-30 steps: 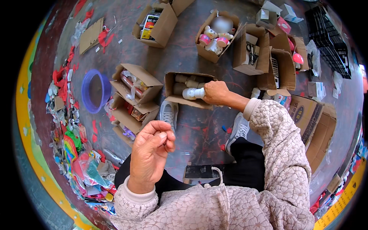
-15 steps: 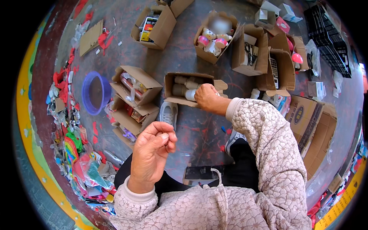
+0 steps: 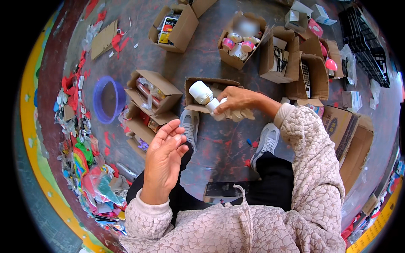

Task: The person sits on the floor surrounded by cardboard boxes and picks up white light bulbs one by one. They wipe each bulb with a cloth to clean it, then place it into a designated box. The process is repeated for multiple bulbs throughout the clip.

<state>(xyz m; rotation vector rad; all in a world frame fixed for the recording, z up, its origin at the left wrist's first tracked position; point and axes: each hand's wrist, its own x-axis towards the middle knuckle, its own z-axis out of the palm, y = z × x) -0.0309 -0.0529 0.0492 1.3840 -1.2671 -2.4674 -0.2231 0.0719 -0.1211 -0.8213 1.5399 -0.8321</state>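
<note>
My right hand (image 3: pixel 237 102) is closed around a white bottle-shaped thing (image 3: pixel 201 92) with a rounded, wide end and a narrower collar; its exact kind does not show. The hand holds it above a small open cardboard box (image 3: pixel 213 80) between my feet, the wide end pointing to the far left. Crumpled tan material (image 3: pixel 239 114) hangs below the hand; whether it is held or part of the box I cannot tell. My left hand (image 3: pixel 164 157) is raised nearer to me, palm turned inward, fingers loosely bent and apart, with nothing in it.
Left of the box stand several small cartons (image 3: pixel 166 93) and a purple basin (image 3: pixel 109 100). More cartons line the far side, one with pink and white items (image 3: pixel 238 45). A large carton (image 3: pixel 337 126) lies at right. Mixed plastic scraps (image 3: pixel 99 185) pile along the left.
My right hand was reaching into the small box and now is lifted over it with the white thing. The left hand's fingers have spread a little.
</note>
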